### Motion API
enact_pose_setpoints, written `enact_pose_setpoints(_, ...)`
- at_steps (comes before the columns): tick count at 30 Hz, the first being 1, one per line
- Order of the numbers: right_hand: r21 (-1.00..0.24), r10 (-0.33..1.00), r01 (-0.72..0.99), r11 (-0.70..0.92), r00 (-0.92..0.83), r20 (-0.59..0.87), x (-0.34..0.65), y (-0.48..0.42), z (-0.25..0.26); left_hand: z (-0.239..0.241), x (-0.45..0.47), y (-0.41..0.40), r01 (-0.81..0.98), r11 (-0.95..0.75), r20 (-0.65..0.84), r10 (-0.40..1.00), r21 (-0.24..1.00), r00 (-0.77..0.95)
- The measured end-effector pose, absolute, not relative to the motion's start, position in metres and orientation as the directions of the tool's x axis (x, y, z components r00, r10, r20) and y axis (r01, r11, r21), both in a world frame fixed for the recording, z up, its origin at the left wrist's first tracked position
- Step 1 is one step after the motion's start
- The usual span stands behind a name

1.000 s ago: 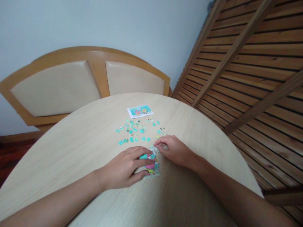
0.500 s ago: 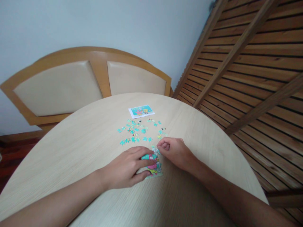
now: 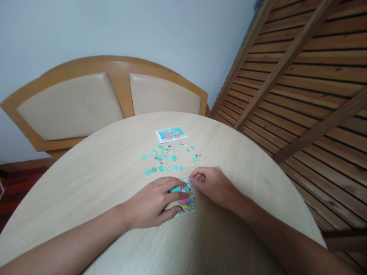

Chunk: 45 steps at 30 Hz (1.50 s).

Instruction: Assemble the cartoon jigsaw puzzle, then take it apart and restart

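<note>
My left hand (image 3: pixel 156 202) lies with fingers spread over the left side of a partly joined jigsaw puzzle (image 3: pixel 188 208), pressing it to the table. Between the fingers, a pink cartoon figure on a teal ground shows. At the puzzle's upper right corner, the thumb and index finger of my right hand (image 3: pixel 210 182) are pinched on a pale puzzle piece (image 3: pixel 188 182). That piece touches the joined part; whether it is locked in, I cannot tell. Just beyond both hands lie several loose puzzle pieces (image 3: pixel 164 157), mostly teal.
A picture card (image 3: pixel 171 134) with the cartoon scene lies behind the loose pieces. All of this is on a round, light wood table (image 3: pixel 86 183). A padded wooden chair back (image 3: pixel 120 72) stands at the far side, and a slatted wood panel (image 3: pixel 286 88) rises on the right.
Hardly anything differs. The right fingertips have shifted very slightly at the puzzle's upper corner; the left hand stays in place.
</note>
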State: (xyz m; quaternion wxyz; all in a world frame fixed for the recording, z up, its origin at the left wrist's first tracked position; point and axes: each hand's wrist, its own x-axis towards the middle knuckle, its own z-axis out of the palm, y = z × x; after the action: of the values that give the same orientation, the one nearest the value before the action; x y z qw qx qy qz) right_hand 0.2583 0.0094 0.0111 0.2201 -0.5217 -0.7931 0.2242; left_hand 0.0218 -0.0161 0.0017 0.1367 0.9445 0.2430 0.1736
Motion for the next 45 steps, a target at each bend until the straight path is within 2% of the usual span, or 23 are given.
enact_pose_setpoints(3, -0.549, 0.912, 0.738, 0.392, -0.392, 0.124, 0.261, 0.009, 0.018, 0.002, 0.022, -0.016, 0.400, -0.847, 0.267, 0.499, 0.349, 0.824)
enact_pose_setpoints(9, -0.498, 0.905, 0.777, 0.385, -0.424, 0.038, 0.262, 0.007, 0.020, 0.003, 0.021, -0.016, 0.401, -0.846, 0.258, 0.499, 0.351, 0.827)
enact_pose_setpoints(20, -0.494, 0.913, 0.785, 0.373, -0.406, 0.044, 0.261, 0.007, 0.017, 0.004, 0.021, -0.017, 0.402, -0.846, 0.245, 0.498, 0.351, 0.832)
enact_pose_setpoints(37, -0.499, 0.868, 0.735, 0.459, -0.491, 0.075, 0.265, 0.013, 0.013, 0.003, 0.022, -0.017, 0.385, -0.848, 0.263, 0.490, 0.364, 0.831)
enact_pose_setpoints(41, -0.502, 0.860, 0.725, 0.472, -0.504, 0.081, 0.266, 0.013, 0.012, 0.002, 0.021, -0.013, 0.431, -0.810, 0.322, 0.564, 0.398, 0.761)
enact_pose_setpoints(45, -0.500, 0.864, 0.730, 0.465, -0.497, 0.077, 0.266, 0.014, 0.011, -0.007, 0.002, 0.011, 0.676, -0.639, 0.413, 0.763, 0.368, 0.497)
